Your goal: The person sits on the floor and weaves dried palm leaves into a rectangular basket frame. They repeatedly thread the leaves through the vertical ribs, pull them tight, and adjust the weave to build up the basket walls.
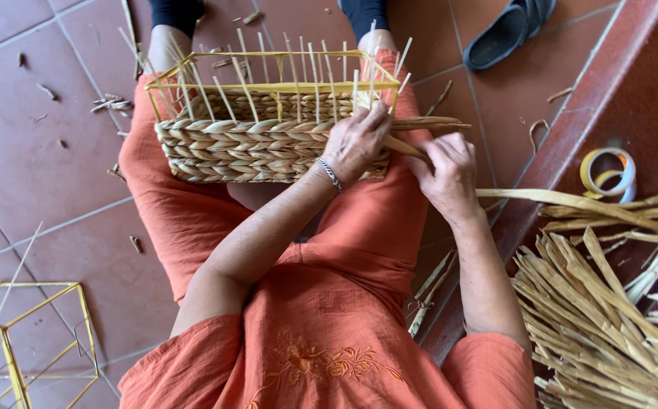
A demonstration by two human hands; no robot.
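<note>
Straw-coloured braided fibre forms the half-woven basket (268,136) resting on the person's lap, yellow wire frame uprights rising above the woven rows. The left hand (357,140) presses on the basket's near corner, fingers curled over the rim. Just beside it, the right hand (446,174) pinches a flat strand (412,148) leading into the weave. Further right lie a pile of dried strips (601,318) and a tape roll (609,173).
</note>
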